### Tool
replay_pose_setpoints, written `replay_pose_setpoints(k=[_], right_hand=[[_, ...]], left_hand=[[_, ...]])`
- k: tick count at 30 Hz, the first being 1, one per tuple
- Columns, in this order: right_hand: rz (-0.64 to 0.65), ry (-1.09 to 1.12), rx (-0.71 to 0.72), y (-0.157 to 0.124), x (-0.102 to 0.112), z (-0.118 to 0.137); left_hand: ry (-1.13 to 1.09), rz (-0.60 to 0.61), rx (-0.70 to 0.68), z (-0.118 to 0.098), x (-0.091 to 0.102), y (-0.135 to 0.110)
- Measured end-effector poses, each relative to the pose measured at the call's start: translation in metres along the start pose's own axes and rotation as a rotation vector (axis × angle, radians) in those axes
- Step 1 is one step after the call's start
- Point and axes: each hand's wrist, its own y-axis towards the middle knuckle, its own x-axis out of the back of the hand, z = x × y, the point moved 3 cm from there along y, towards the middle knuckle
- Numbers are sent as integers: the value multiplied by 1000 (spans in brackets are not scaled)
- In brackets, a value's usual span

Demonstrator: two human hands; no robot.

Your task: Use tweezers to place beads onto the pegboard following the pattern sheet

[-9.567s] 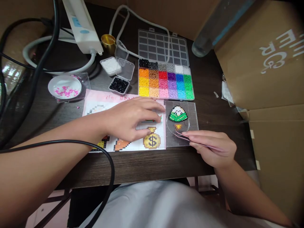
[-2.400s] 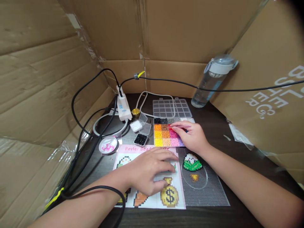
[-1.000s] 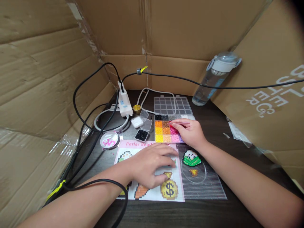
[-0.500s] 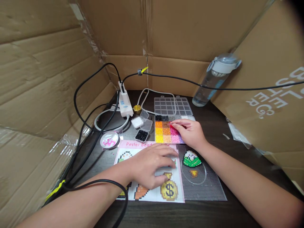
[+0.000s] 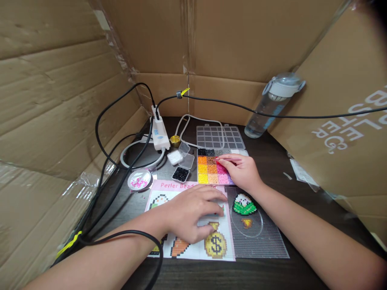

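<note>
My right hand (image 5: 244, 171) pinches pink tweezers (image 5: 231, 159), their tips at the brown beads in the divided bead box (image 5: 203, 179). The box holds beads sorted by colour, its clear lid (image 5: 220, 137) folded back. My left hand (image 5: 193, 211), fingers spread, lies over the printed bead pattern sheet (image 5: 198, 251) and hides part of its pictures. To the right, a clear pegboard (image 5: 269, 245) carries a white and green bead figure (image 5: 244, 204). Below that figure sits a small orange-yellow bead piece (image 5: 247, 223) within a clear round outline.
Small boxes of white beads (image 5: 174, 157) and black beads (image 5: 180, 174) stand left of the bead box. A dish of pink beads (image 5: 139, 179), gold cup (image 5: 175, 140), power strip (image 5: 160, 135) and water bottle (image 5: 269, 108) surround them. Black cables (image 5: 99, 137) cross my left arm; cardboard walls enclose the table.
The whole view has shifted slightly, with things sitting a little lower. Both hands stay in nearly the same place, the tweezers still at the brown beads.
</note>
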Motion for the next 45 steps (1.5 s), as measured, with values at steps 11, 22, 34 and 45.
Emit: replay_pose_setpoints(k=[11, 22, 34, 45], right_hand=[[-46, 5, 16, -1, 3, 2], [-25, -1, 5, -1, 3, 1], [-15, 12, 11, 0, 1, -1], [-11, 19, 2, 0, 1, 1]], left_hand=[[-2, 14, 10, 0, -1, 0], [11, 7, 2, 1, -1, 0], [6, 10, 7, 0, -1, 0], [6, 8, 3, 1, -1, 0]])
